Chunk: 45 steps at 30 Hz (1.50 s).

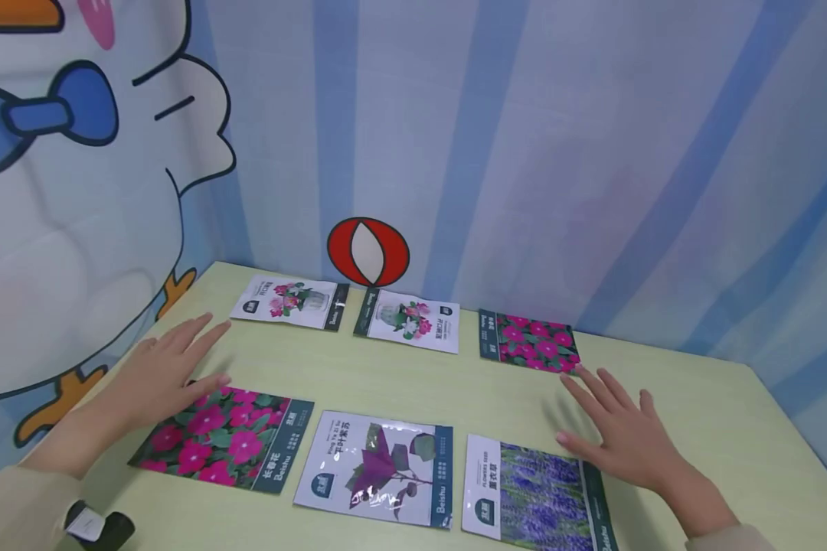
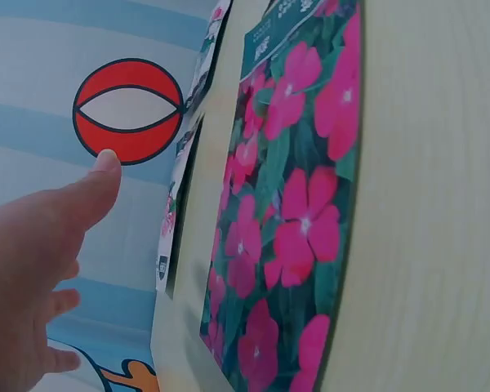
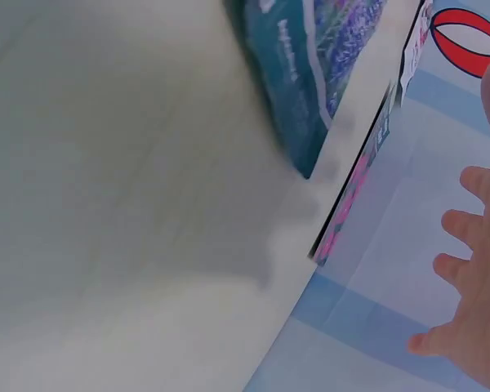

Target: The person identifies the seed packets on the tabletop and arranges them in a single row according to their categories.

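My left hand (image 1: 161, 375) is spread, fingers straight, above the far left corner of a seed packet with pink flowers (image 1: 227, 440). In the left wrist view its thumb and fingers hold nothing. My right hand (image 1: 627, 436) is also spread, over the upper right edge of a lavender seed packet (image 1: 540, 493). Between those two packets lies a white packet with a purple-leaved plant (image 1: 379, 471). A back row holds two white packets showing flowers in a vase, the left one (image 1: 289, 301) and the middle one (image 1: 408, 320), plus a smaller pink-flower packet (image 1: 529, 340) beyond my right fingertips.
The packets lie flat on a pale wooden table (image 1: 703, 398). Behind it hangs a blue striped cloth (image 1: 558, 153) printed with a cartoon bird and a red and white ball (image 1: 368, 251). A black strap with a white label (image 1: 96, 526) sits by my left sleeve.
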Available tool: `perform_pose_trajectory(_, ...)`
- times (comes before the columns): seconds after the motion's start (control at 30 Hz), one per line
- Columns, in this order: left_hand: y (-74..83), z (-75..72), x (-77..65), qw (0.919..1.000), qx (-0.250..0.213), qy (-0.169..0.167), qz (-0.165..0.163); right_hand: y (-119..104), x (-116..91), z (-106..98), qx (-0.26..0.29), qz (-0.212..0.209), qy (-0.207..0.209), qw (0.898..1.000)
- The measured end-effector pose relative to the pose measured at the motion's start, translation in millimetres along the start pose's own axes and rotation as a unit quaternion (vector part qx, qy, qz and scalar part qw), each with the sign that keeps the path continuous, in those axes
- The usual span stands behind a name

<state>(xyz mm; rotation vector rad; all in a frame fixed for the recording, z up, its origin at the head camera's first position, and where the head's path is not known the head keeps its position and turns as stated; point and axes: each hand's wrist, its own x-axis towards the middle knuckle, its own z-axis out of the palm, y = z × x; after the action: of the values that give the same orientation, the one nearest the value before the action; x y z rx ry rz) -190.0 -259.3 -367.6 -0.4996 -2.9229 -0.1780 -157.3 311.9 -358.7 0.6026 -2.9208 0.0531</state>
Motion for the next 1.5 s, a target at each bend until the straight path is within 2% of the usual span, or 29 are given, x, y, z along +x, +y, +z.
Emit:
perform_pose_trajectory(0.13, 0.1, -2.3, 5.1, 0.9991, -0.033, -0.021, -0.013, -4, 12, -2, -0.005, -0.008, -0.01, 1.0)
perform_pose_trajectory(0.23, 2.5, -6.1, 7.8, 0.9952, -0.09, -0.03, -0.028, -7, 21, -3, -0.012, -0.026, -0.005, 1.0)
perform_pose_trajectory(0.37, 7.0, -11.7, 11.2, 0.9845, -0.166, -0.024, -0.051, -12, 37, -5, -0.008, -0.043, -0.006, 0.999)
perform_pose_trajectory(0.5, 7.9, -12.0, 14.9, 0.9778, -0.199, -0.007, -0.066, -18, 55, -6, 0.004, -0.06, -0.005, 0.998)
perform_pose_trajectory(0.6, 2.6, -8.0, 20.1, 0.9732, -0.216, -0.001, -0.079, -24, 70, -4, 0.008, -0.071, -0.003, 0.997)
perform_pose_trajectory(0.73, -8.6, -2.9, 26.6, 0.9607, -0.254, -0.011, -0.111, -37, 91, -1, 0.021, -0.07, -0.019, 0.997)
perform_pose_trajectory(0.9, -15.2, 1.1, 34.4, 0.9408, -0.306, -0.02, -0.144, -54, 113, -1, 0.042, -0.064, -0.052, 0.996)
perform_pose_trajectory(0.97, -15.3, 3.6, 38.6, 0.9363, -0.316, -0.013, -0.153, -59, 121, -3, 0.052, -0.062, -0.059, 0.995)
perform_pose_trajectory(1.1, -23.6, 15.7, 47.6, 0.9338, -0.316, 0.001, -0.169, -69, 136, -1, 0.085, -0.072, -0.069, 0.991)
perform_pose_trajectory(1.23, -48.2, 40.5, 63.6, 0.9338, -0.307, 0.009, -0.184, -79, 154, 5, 0.12, -0.086, -0.081, 0.986)
perform_pose_trajectory(1.37, -64.5, 56.3, 79.0, 0.9334, -0.302, 0.019, -0.193, -92, 174, 12, 0.166, -0.064, -0.091, 0.98)
perform_pose_trajectory(1.43, -60.0, 51.1, 81.6, 0.9254, -0.32, 0.014, -0.203, -99, 183, 16, 0.189, -0.052, -0.091, 0.976)
perform_pose_trajectory(1.5, -50.4, 42.2, 80.8, 0.9119, -0.345, 0.009, -0.222, -106, 190, 20, 0.215, -0.045, -0.091, 0.971)
